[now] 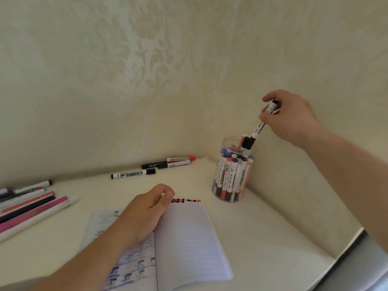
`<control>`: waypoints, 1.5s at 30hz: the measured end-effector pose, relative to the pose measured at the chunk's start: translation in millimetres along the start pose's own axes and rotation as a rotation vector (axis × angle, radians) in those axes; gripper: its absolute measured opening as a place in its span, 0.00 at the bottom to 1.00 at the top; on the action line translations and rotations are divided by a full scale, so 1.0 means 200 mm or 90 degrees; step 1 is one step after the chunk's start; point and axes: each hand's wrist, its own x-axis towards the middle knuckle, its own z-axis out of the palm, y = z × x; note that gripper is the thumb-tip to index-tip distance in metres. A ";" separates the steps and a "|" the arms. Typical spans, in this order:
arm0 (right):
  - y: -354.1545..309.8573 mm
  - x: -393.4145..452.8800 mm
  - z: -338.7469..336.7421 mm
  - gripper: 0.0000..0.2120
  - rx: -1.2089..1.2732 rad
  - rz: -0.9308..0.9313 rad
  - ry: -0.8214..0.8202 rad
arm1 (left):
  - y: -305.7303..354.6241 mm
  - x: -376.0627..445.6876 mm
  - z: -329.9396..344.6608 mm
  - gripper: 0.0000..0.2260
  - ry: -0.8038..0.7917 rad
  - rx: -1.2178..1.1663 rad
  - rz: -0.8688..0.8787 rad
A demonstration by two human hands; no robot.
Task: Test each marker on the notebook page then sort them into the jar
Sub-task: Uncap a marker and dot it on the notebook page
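Observation:
A clear plastic jar [233, 175] stands in the corner, packed with several markers. My right hand [291, 116] pinches a black-capped white marker [259, 128], held cap-down with its cap inside the jar's mouth. An open notebook [189, 238] lies in front of me, with a row of red, blue and black test marks [185, 200] along the top of its right page. My left hand [147, 208] rests on the notebook with its fingers curled, holding the pages flat.
Three markers [168, 164] lie along the back wall, one black-capped whiteboard marker [133, 173] in front of them. Several pens and markers [29, 204] lie at the left. The wall corner is right behind the jar. The table's edge [346, 248] runs at the right.

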 end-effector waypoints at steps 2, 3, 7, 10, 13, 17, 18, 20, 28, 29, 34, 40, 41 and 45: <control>-0.01 0.00 0.02 0.14 -0.078 -0.038 -0.033 | 0.00 0.00 0.00 0.20 0.001 0.003 -0.006; -0.01 -0.01 0.04 0.14 -0.093 -0.050 -0.044 | 0.00 0.00 0.00 0.20 0.002 0.003 -0.007; 0.03 -0.06 0.11 0.11 -0.059 -0.059 -0.059 | 0.00 0.00 0.00 0.21 -0.004 0.009 -0.003; 0.07 -0.07 0.12 0.08 -0.048 -0.047 -0.039 | 0.01 -0.01 0.00 0.21 -0.010 0.011 -0.001; 0.10 -0.05 0.12 0.10 -0.078 -0.011 -0.034 | 0.01 -0.01 0.00 0.20 -0.014 0.020 0.002; 0.09 0.01 0.13 0.17 -0.140 0.022 -0.074 | 0.01 -0.01 0.00 0.20 -0.021 0.038 0.003; 0.07 0.02 0.14 0.17 -0.151 0.031 -0.079 | 0.01 -0.01 0.00 0.20 -0.022 0.043 0.004; 0.04 0.04 0.16 0.16 -0.153 0.039 -0.075 | 0.01 -0.01 0.00 0.20 -0.018 0.050 0.001; 0.01 0.02 0.26 0.11 -0.010 0.065 0.011 | 0.00 0.00 0.00 0.21 -0.012 0.028 0.011; 0.02 0.01 0.27 0.11 0.011 0.073 0.042 | 0.00 0.00 0.00 0.21 -0.011 0.020 0.010; 0.04 -0.02 0.32 0.12 0.021 0.059 0.051 | 0.00 0.00 0.00 0.20 -0.013 0.026 0.019; 0.02 -0.02 0.37 0.13 0.070 0.044 0.019 | 0.01 -0.01 0.00 0.19 -0.016 0.033 0.020; 0.02 -0.03 0.38 0.14 0.108 0.065 0.015 | 0.02 -0.01 0.00 0.19 -0.016 0.040 0.018; -0.01 -0.05 0.38 0.26 0.231 0.159 -0.014 | 0.02 0.00 0.01 0.11 -0.018 0.146 0.048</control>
